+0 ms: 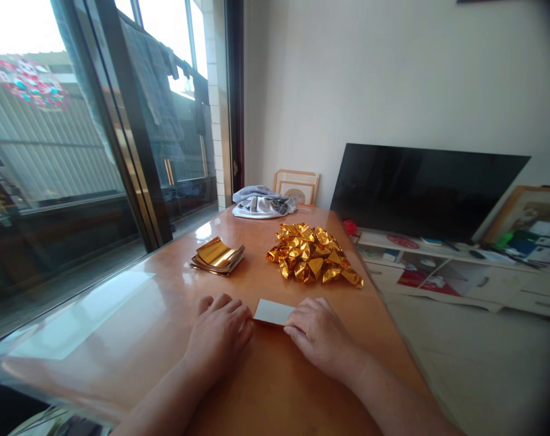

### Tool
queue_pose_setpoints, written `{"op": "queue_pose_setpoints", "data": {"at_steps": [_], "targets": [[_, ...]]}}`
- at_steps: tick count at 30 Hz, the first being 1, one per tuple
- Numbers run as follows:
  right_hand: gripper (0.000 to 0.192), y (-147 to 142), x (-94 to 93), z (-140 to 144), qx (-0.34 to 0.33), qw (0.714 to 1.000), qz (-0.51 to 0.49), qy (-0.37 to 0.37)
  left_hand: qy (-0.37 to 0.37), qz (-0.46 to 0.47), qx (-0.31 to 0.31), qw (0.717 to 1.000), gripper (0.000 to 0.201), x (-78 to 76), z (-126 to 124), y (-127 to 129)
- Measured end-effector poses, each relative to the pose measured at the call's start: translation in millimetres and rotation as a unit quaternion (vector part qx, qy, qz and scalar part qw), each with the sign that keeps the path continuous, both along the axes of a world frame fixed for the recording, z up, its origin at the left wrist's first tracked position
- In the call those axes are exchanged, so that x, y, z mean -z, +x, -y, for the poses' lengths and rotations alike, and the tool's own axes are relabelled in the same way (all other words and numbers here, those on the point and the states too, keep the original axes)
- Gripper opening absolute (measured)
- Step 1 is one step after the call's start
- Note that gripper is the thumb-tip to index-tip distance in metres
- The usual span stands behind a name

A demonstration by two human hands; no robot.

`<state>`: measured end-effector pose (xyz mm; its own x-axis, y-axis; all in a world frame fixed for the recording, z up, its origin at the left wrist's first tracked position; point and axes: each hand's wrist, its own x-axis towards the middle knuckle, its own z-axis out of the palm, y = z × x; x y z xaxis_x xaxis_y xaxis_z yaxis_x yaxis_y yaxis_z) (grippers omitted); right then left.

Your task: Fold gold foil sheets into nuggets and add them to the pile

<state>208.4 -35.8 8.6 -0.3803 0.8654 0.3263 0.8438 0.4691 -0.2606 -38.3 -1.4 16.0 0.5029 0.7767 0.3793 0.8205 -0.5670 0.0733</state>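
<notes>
A small folded sheet (273,312), its white side up, lies flat on the glossy wooden table (134,315) between my hands. My left hand (218,333) rests palm down with its fingers curled, touching the sheet's left edge. My right hand (318,332) presses its fingertips onto the sheet's right edge. Beyond them sits a stack of flat gold foil sheets (217,255) on the left and a pile of folded gold foil pieces (312,253) on the right.
A bundle of grey cloth (262,203) lies at the table's far end beside a framed picture (297,185). To the right stand a dark TV screen (420,191) and a low white cabinet (466,275). Sliding glass doors (75,157) run along the left.
</notes>
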Motion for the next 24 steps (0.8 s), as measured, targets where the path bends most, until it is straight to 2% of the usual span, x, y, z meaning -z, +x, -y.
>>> {"op": "queue_pose_setpoints", "data": {"at_steps": [5,8,12,15,19,24], "targets": [[0.021,3.9,1.3,-3.4,0.06,0.998,0.002,0.011,-0.032,0.059,-0.057,0.996,0.018,1.5,-4.7,-5.1],[0.02,1.2,2.8,-3.7,0.077,0.997,0.0,0.016,-0.076,0.078,-0.053,0.993,0.016,-0.3,-1.3,2.0],[0.018,-6.8,4.6,-1.6,0.079,0.997,-0.001,0.027,-0.093,0.084,-0.028,0.992,0.016,4.9,2.2,12.5],[0.017,-14.3,6.7,0.9,0.071,0.997,-0.004,0.038,-0.104,0.102,-0.008,0.989,0.026,9.1,2.2,15.7],[0.018,-25.6,10.3,5.4,0.038,0.998,-0.003,0.043,-0.148,0.14,-0.013,0.979,0.043,8.5,2.5,18.4],[0.014,-35.7,11.1,11.1,-0.009,0.999,-0.005,0.035,-0.205,0.203,-0.014,0.957,0.035,13.8,-1.4,20.5]]}}
